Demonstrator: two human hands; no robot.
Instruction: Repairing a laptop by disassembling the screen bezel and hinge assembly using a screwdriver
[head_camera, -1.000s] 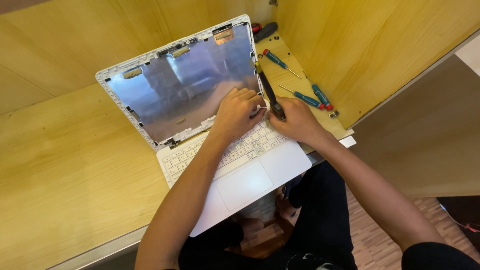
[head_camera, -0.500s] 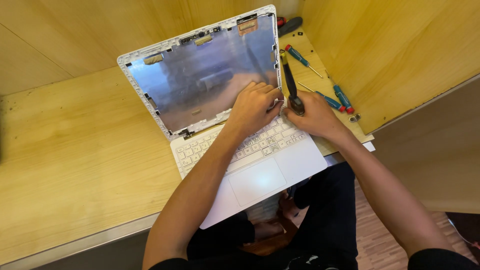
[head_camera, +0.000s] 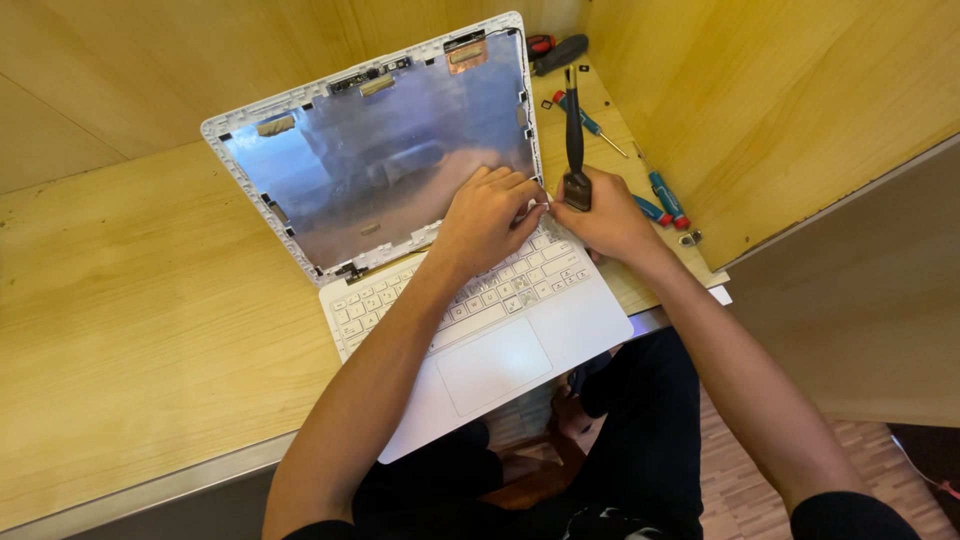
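Observation:
A white laptop (head_camera: 520, 330) lies open on a wooden desk (head_camera: 140, 310), its screen panel removed so the bare silvery lid back (head_camera: 385, 160) shows. My left hand (head_camera: 487, 212) rests at the lid's lower right corner by the hinge, fingers pinching a small thin pale part. My right hand (head_camera: 603, 218) sits just right of it, gripping a black-handled tool (head_camera: 574, 130) that points up and away from me. Both hands nearly touch above the keyboard's top right corner.
Several blue-handled screwdrivers (head_camera: 662, 200) lie on the desk right of the laptop, with a black and red tool (head_camera: 556, 50) at the back corner. Wooden walls (head_camera: 760, 110) close the desk at the back and right. My dark-trousered legs (head_camera: 640, 430) show below the desk edge.
The view has shifted, so the laptop sits lower and more to the centre. My right hand has tipped the black tool more upright. Both hands stay at the hinge corner.

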